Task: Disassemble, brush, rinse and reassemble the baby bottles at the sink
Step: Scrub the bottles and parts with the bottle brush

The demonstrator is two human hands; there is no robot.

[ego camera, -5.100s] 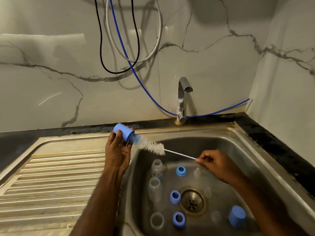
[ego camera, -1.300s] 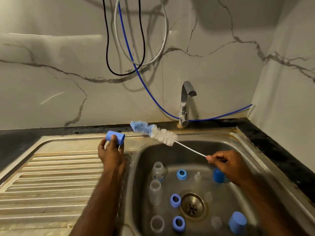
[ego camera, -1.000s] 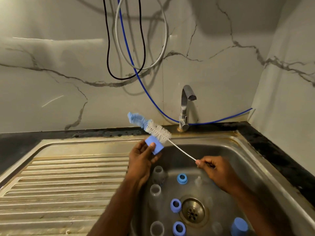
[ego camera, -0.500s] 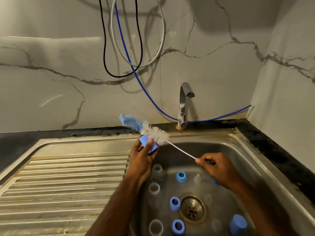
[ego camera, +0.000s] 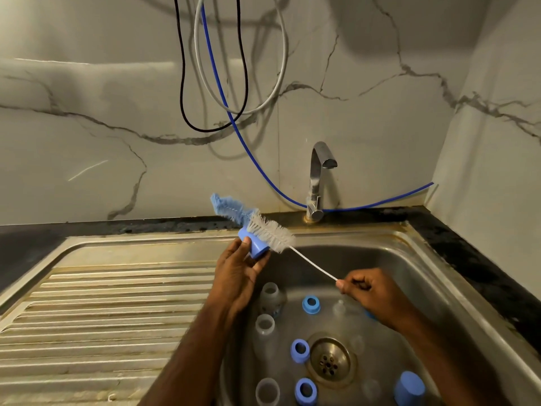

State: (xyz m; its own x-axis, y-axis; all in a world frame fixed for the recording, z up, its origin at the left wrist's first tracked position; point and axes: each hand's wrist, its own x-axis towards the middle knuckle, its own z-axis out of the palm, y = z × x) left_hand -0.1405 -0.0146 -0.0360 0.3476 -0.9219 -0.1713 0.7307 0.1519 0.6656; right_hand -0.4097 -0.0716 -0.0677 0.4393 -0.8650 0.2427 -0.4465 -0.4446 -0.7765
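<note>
left hand (ego camera: pixel 238 276) gripped blue cap (ego camera: pixel 254 245) over sink (ego camera: pixel 389 253) | right hand (ego camera: pixel 371 291) pinched brush (ego camera: pixel 270 231) wire, bristles touching cap | bottles (ego camera: pixel 265 325), blue rings (ego camera: pixel 300 350) lay around drain (ego camera: pixel 330 358) | tap (ego camera: pixel 317 177) behind

A stainless-steel sink basin (ego camera: pixel 433 291) with a ribbed steel draining board (ego camera: pixel 102 312) on its left carries the parts. Around the round metal drain (ego camera: pixel 330 358) lie three blue plastic collar rings: one beyond it (ego camera: pixel 311 304), one just left (ego camera: pixel 299 350), one nearer left (ego camera: pixel 305 391). Three clear plastic bottles (ego camera: pixel 265 325) lie further left of the drain. A blue plastic cap (ego camera: pixel 409 388) stands to its near right.
</note>
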